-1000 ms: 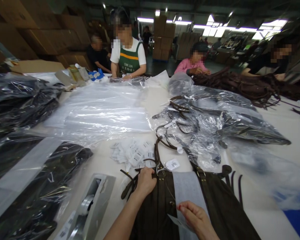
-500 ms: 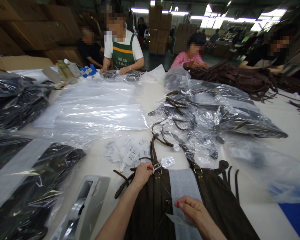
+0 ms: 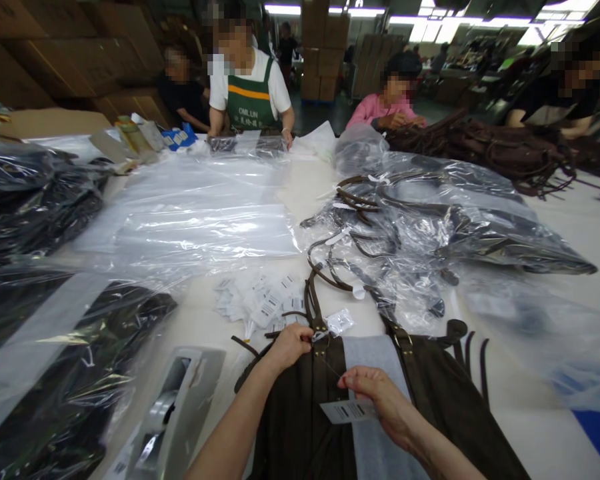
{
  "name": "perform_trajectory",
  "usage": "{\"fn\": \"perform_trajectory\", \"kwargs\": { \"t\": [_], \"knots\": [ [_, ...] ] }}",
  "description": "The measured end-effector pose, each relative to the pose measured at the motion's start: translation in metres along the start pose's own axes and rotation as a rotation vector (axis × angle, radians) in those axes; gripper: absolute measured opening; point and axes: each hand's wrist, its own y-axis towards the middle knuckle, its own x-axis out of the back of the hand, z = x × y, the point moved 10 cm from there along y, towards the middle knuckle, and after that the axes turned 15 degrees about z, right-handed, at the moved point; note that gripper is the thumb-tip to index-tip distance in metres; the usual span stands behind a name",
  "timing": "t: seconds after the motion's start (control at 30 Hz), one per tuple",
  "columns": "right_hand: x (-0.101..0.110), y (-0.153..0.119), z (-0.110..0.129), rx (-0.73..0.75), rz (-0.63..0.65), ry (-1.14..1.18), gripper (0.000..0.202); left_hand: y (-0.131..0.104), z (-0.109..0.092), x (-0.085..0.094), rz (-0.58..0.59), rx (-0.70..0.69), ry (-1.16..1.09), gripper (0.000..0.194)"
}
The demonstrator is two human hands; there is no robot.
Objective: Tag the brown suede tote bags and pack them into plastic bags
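A dark brown bag lies in front of me with a grey paper strip down its middle. My left hand pinches the bag's top edge by the strap ring. My right hand holds a white barcode tag over the bag, its thin string running up toward the ring. A small clear packet hangs at the ring. Loose barcode tags lie in a pile just beyond my left hand.
A grey tape dispenser sits at the lower left. Bagged dark items fill the left, clear plastic sheets the middle, bagged brown bags the right. Several people work at the table's far side, one in a green apron.
My right hand has risen up the bag with the tag, which now faces up with its barcode showing. My left hand keeps its hold at the ring.
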Motion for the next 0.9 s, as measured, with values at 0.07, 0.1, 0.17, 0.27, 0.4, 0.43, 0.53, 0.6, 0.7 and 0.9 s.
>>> {"fn": "perform_trajectory", "kwargs": {
  "t": [0.07, 0.1, 0.17, 0.27, 0.4, 0.43, 0.53, 0.6, 0.7, 0.9],
  "knots": [
    [0.002, 0.004, 0.003, 0.0, -0.016, -0.04, 0.022, -0.003, 0.0, 0.003, -0.053, 0.029, 0.074, 0.018],
    [0.003, 0.005, 0.004, -0.004, -0.022, -0.061, 0.023, -0.005, 0.0, 0.005, -0.083, 0.045, 0.109, 0.017],
    [0.005, 0.008, 0.007, -0.002, -0.014, -0.103, 0.024, -0.012, -0.001, 0.007, -0.133, 0.073, 0.17, 0.015],
    [-0.001, 0.008, 0.014, 0.047, 0.055, -0.119, 0.025, -0.024, -0.005, 0.008, -0.181, 0.081, 0.255, 0.015],
    [-0.012, 0.005, 0.018, 0.07, 0.14, -0.116, 0.039, -0.037, -0.01, 0.009, -0.228, 0.074, 0.342, 0.013],
    [-0.013, 0.005, 0.017, 0.066, 0.141, -0.121, 0.041, -0.039, -0.011, 0.009, -0.236, 0.077, 0.355, 0.013],
    [-0.009, 0.007, 0.013, 0.078, 0.127, -0.141, 0.044, -0.048, -0.011, 0.009, -0.264, 0.094, 0.381, 0.014],
    [-0.005, 0.012, 0.009, 0.1, 0.118, -0.168, 0.046, -0.053, -0.011, 0.007, -0.286, 0.11, 0.396, 0.016],
    [0.002, 0.023, 0.001, 0.134, 0.105, -0.235, 0.049, -0.061, -0.01, 0.003, -0.321, 0.126, 0.388, 0.019],
    [0.009, 0.031, 0.006, 0.219, -0.034, -0.503, 0.034, -0.074, -0.017, -0.001, -0.348, 0.03, 0.275, 0.019]
  ]
}}
